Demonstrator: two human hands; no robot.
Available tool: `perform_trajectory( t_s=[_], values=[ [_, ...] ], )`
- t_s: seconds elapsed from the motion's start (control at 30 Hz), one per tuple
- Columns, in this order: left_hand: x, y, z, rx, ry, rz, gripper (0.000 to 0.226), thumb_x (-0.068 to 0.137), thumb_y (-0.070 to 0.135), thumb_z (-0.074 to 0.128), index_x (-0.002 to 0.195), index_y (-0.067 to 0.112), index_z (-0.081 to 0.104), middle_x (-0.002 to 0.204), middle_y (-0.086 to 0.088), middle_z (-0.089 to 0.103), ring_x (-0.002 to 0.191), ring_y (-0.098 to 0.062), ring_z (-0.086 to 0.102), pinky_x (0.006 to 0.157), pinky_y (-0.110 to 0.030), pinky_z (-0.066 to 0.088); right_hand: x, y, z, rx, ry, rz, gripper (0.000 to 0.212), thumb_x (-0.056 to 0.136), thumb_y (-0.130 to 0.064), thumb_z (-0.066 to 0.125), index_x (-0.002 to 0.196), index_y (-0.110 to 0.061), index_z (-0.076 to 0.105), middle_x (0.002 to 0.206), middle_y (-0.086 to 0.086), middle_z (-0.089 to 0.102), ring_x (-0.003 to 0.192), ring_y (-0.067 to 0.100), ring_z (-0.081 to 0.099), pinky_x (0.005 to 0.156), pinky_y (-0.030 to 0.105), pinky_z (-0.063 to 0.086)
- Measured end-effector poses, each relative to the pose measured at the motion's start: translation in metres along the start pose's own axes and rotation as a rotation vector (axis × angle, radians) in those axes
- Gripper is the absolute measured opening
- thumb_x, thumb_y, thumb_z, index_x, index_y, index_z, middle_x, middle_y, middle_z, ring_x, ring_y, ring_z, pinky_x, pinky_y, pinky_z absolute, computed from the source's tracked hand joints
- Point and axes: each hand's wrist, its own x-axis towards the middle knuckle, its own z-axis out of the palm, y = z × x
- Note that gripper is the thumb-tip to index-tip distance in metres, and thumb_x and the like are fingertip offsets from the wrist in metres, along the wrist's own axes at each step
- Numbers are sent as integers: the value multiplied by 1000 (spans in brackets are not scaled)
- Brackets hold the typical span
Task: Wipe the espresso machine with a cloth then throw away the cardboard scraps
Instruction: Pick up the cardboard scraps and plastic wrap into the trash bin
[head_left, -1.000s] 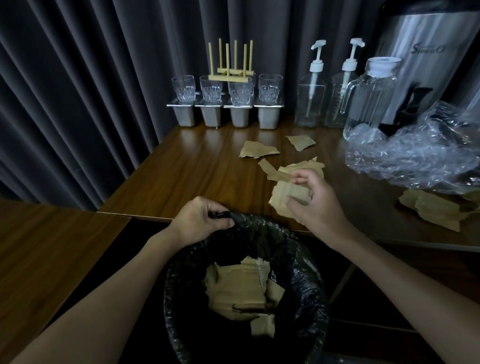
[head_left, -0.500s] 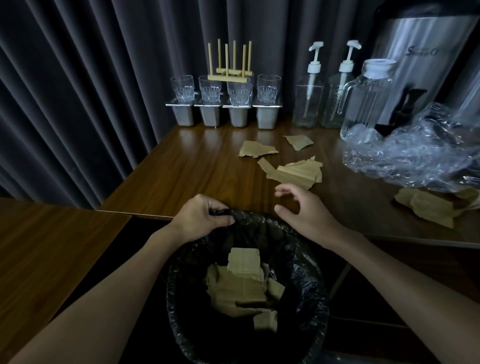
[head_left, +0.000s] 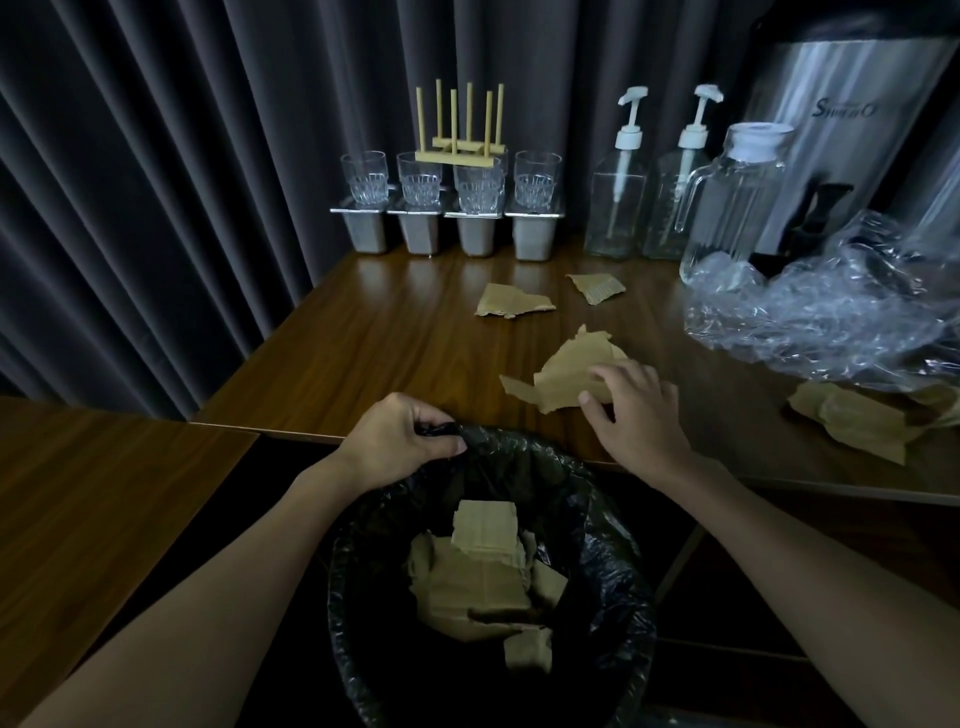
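Black bag grip: the left hand (head_left: 402, 439) pinches a fold at the rim of the bin bag (head_left: 597, 519), fingers curled round it, and holds the mouth open at the table edge.
Right hand: the right hand (head_left: 631, 415) lies on the scrap pile (head_left: 566, 374) with fingers bent, tips touching the cardboard and thumb apart at the near side. As far as I can see, nothing is pinched yet.
Task things: dropped scraps (head_left: 478, 577) sit in the bag. Two loose scraps (head_left: 511, 302) lie further back on the table (head_left: 389, 338). Folded scraps (head_left: 852, 423) lie at the right, beside the plastic wrap (head_left: 831, 312). The steel machine (head_left: 841, 130), likely the espresso machine, stands at the back right.
Risk, pile: it is several torn layers, so a shallow pinch would probably lift only the top one. The thin strip at its left could slide off between table and bag.
Risk, bag: only one fold is held, so if that grip slackens the mouth may sag and scraps miss it.
Risk, wrap: pulling the folded scraps could drag the wrap against the glass jug (head_left: 737, 197).
Change: a second ago the right hand held a scrap above the bag, and half a second ago it was empty near the rim. Now it has reached forward onto the pile, and a pale piece lies on top in the bag. The left hand's grip is unchanged.
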Motion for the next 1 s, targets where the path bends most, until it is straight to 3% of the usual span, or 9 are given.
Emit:
perform_trajectory(
  t_s=[0.1, 0.3, 0.43, 0.57, 0.63, 0.7, 0.9, 1.0],
  values=[
    [0, 1, 1, 2, 10, -4, 3, 86, 22, 79, 86, 24, 81, 84, 4, 79, 80, -18, 75, 80, -43, 61, 3, 2, 0, 17, -50, 62, 42, 99, -42, 46, 132, -18, 53, 140, 2, 46, 134, 24, 36, 109, 50, 24],
    [-1, 2, 1, 11, 17, 3, 3, 86, 22, 79, 86, 24, 81, 84, 5, 79, 79, -16, 75, 80, -42, 60, 6, 6, 3, 35, -64, 127, 33, 93, -52, 51, 108, -24, 60, 131, 2, 48, 127, 26, 41, 107, 49, 25],
    [-1, 2, 1, 6, 7, 5, 4, 86, 22, 79, 88, 23, 81, 85, 7, 79, 80, -14, 75, 81, -40, 61, 8, 5, 1, 96, -49, 183, 43, 85, -53, 63, 117, -25, 55, 125, 0, 54, 122, 24, 46, 106, 49, 27],
    [0, 0, 0, 16, 9, 17, 4, 86, 22, 79, 88, 23, 82, 85, 7, 79, 80, -15, 75, 80, -42, 60, 8, 5, -6, 305, -5, 257, 64, 79, -33, 77, 132, -22, 43, 124, 0, 49, 116, 20, 51, 105, 51, 37],
    [0, 0, -1, 16, 4, 16, 4, 86, 21, 79, 89, 22, 82, 85, 6, 79, 80, -17, 75, 79, -43, 60, 8, 5, -12, 514, 30, 281, 61, 81, -16, 75, 133, -17, 43, 117, 2, 51, 103, 18, 58, 89, 35, 50],
    [0, 0, -1, 11, -4, 16, 4, 86, 21, 78, 89, 21, 82, 85, 6, 79, 81, -16, 75, 79, -43, 61, 9, 5, -17, 666, 69, 332, 56, 84, -7, 70, 133, -14, 44, 111, 2, 55, 96, 15, 60, 76, 22, 51],
    [1, 0, -1, 20, 0, 34, 4, 86, 22, 79, 88, 22, 82, 83, 6, 79, 79, -16, 75, 77, -42, 60, 12, 2, -33, 851, 139, 382, 50, 87, -2, 66, 132, -12, 48, 104, -3, 63, 92, 2, 62, 75, 18, 50],
    [0, -1, -1, 16, 5, 34, 3, 86, 22, 79, 86, 22, 82, 82, 5, 79, 79, -18, 75, 76, -41, 59, 11, -1, -45, 904, 129, 355, 41, 88, -2, 65, 127, -10, 54, 100, -1, 68, 93, 6, 64, 77, 21, 51]
  ],
)
